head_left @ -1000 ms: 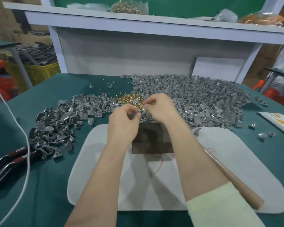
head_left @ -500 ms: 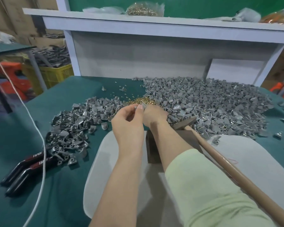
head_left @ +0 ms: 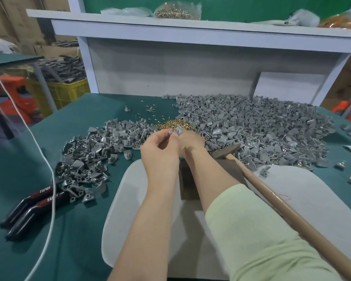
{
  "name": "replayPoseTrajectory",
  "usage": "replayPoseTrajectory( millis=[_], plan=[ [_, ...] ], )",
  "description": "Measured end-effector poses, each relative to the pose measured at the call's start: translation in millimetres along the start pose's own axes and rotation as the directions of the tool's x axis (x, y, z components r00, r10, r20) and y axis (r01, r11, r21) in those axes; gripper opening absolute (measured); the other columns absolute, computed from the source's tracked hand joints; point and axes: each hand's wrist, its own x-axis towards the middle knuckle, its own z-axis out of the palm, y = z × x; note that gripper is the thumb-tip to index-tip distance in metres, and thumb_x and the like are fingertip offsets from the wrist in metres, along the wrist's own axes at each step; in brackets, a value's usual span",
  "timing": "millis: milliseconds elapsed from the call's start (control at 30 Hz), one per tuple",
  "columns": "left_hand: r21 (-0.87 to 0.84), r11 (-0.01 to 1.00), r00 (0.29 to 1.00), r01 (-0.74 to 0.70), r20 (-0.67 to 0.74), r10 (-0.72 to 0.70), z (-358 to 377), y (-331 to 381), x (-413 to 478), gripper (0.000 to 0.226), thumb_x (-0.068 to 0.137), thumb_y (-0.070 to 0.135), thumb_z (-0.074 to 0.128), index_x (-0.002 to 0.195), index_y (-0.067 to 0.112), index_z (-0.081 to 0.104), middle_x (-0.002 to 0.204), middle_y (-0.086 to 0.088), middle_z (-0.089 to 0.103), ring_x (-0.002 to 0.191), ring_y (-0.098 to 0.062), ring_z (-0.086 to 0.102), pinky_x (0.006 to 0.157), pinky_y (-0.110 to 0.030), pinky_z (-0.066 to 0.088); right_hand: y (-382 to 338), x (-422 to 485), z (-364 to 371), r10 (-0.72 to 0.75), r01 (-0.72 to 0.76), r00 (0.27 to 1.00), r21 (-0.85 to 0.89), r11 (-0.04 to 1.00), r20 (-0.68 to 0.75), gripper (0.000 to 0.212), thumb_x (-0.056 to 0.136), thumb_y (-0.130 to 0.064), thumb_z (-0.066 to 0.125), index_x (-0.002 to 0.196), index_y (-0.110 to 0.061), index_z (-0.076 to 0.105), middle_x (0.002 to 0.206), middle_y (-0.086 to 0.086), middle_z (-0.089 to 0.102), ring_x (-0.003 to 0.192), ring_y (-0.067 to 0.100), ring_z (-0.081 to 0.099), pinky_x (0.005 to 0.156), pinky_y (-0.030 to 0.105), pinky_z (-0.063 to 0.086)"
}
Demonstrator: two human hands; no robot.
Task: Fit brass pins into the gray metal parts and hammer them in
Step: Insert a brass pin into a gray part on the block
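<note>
My left hand point(head_left: 160, 153) pinches one gray metal part point(head_left: 177, 131) at its fingertips, just in front of the small heap of brass pins point(head_left: 173, 124). Right beside it, my right hand point(head_left: 192, 141) reaches to the edge of that heap, with its fingertips hidden behind the part and my left fingers. Loose gray parts form a big pile point(head_left: 251, 130) on the right and a smaller pile point(head_left: 93, 157) on the left. A hammer lies with its head point(head_left: 228, 150) by my right wrist and its wooden handle point(head_left: 276, 201) running toward me. Under my forearms stands a brown block point(head_left: 187, 185).
A white mat point(head_left: 126, 199) covers the green table point(head_left: 73, 230) before me. Black-handled pliers point(head_left: 30, 207) and a white cord point(head_left: 49, 199) lie at the left. A shelf point(head_left: 190, 31) with bags rises behind the piles. A yellow crate point(head_left: 63, 92) stands off the table's left.
Both hands have moved forward from above the brown block to the brass pin heap. The left hand still pinches a gray part. My head turned left, bringing the hammer into fuller view.
</note>
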Motion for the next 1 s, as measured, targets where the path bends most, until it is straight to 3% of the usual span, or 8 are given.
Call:
replayPoseTrajectory(
  millis=[233, 433, 533, 600, 733, 833, 900, 1000],
  plan=[
    [0.006, 1.000, 0.999, 0.010, -0.031, -0.010, -2.2, -0.2, 0.9, 0.019, 0.089, 0.011, 0.061, 0.078, 0.026, 0.063, 0.079, 0.011, 0.066, 0.064, 0.011, 0.058, 0.065, -0.007, 0.045, -2.7, 3.6, -16.9, 0.099, -0.054, 0.991, 0.393, 0.918, -0.094, 0.025, 0.090, -0.010, 0.054, 0.114, -0.002, 0.058, 0.117, 0.016, 0.060, 0.105, 0.029, 0.058, 0.074, 0.030, 0.043],
    [0.048, 0.998, 0.998, 0.036, 0.046, -0.038, -0.4, 2.6, -1.2, 0.020, 0.090, 0.012, 0.060, 0.078, 0.027, 0.061, 0.085, 0.007, 0.065, 0.079, -0.001, 0.059, 0.077, -0.017, 0.046, 30.1, -32.3, -58.9, 0.133, -0.022, 0.989, 0.831, 0.556, -0.062, 0.016, 0.086, 0.002, 0.055, 0.091, -0.012, 0.062, 0.080, 0.002, 0.067, 0.077, 0.016, 0.062, 0.086, 0.039, 0.053],
    [0.191, 0.980, 0.976, -0.050, 0.218, 0.007, 4.2, 3.6, -9.4, 0.019, 0.089, 0.014, 0.062, 0.076, 0.027, 0.061, 0.083, 0.008, 0.065, 0.075, 0.002, 0.058, 0.072, -0.012, 0.043, 58.6, -60.4, -72.0, 0.115, -0.035, 0.993, 0.918, 0.396, -0.012, 0.023, 0.081, 0.009, 0.060, 0.101, -0.003, 0.061, 0.086, 0.007, 0.064, 0.080, 0.017, 0.064, 0.082, 0.034, 0.057],
    [0.312, 0.944, 0.927, -0.110, 0.374, -0.015, 8.3, 2.5, -16.7, 0.018, 0.088, 0.013, 0.064, 0.076, 0.026, 0.061, 0.085, 0.004, 0.067, 0.080, -0.007, 0.061, 0.081, -0.023, 0.048, 75.4, -79.1, -74.9, 0.084, -0.034, 0.996, 0.941, 0.336, 0.006, 0.021, 0.081, 0.010, 0.061, 0.097, -0.003, 0.064, 0.085, 0.008, 0.064, 0.077, 0.016, 0.065, 0.074, 0.027, 0.058],
    [0.669, 0.678, 0.867, -0.305, 0.490, -0.093, 16.9, 0.5, -30.2, 0.010, 0.087, 0.024, 0.064, 0.080, 0.029, 0.061, 0.089, 0.008, 0.068, 0.098, -0.017, 0.061, 0.095, -0.038, 0.044, 97.2, -102.9, -70.5, 0.073, -0.027, 0.997, 0.940, 0.339, 0.002, 0.023, 0.082, 0.010, 0.061, 0.086, -0.013, 0.064, 0.080, 0.002, 0.064, 0.073, 0.012, 0.065, 0.066, 0.021, 0.051],
    [0.778, 0.487, 0.868, -0.397, 0.491, -0.076, 17.0, 0.8, -35.2, 0.004, 0.088, 0.034, 0.062, 0.091, 0.033, 0.065, 0.102, 0.011, 0.066, 0.112, -0.020, 0.051, 0.096, -0.037, 0.033, 99.7, -110.8, -61.9, 0.101, 0.024, 0.993, 0.926, 0.376, -0.067, 0.025, 0.082, 0.007, 0.062, 0.082, -0.018, 0.063, 0.074, -0.004, 0.062, 0.071, 0.009, 0.059, 0.063, 0.017, 0.046],
    [0.787, 0.458, 0.863, -0.414, 0.499, -0.079, 15.9, 1.2, -34.7, 0.011, 0.087, 0.037, 0.062, 0.097, 0.035, 0.066, 0.109, 0.009, 0.062, 0.116, -0.023, 0.047, 0.095, -0.038, 0.030, 97.5, -114.1, -56.4, 0.104, 0.069, 0.988, 0.920, 0.387, -0.118, 0.024, 0.083, 0.005, 0.063, 0.081, -0.019, 0.062, 0.074, -0.003, 0.061, 0.067, 0.005, 0.056, 0.060, 0.014, 0.042],
    [0.745, 0.553, 0.872, -0.373, 0.485, -0.066, 15.3, 5.0, -33.3, 0.013, 0.085, 0.035, 0.065, 0.098, 0.036, 0.063, 0.112, 0.011, 0.063, 0.116, -0.020, 0.050, 0.097, -0.037, 0.032, 93.4, -116.4, -54.6, 0.085, 0.129, 0.978, 0.880, 0.457, -0.188, 0.021, 0.084, -0.001, 0.065, 0.082, -0.021, 0.062, 0.074, -0.004, 0.063, 0.060, -0.003, 0.057, 0.059, 0.009, 0.042]
  ],
)
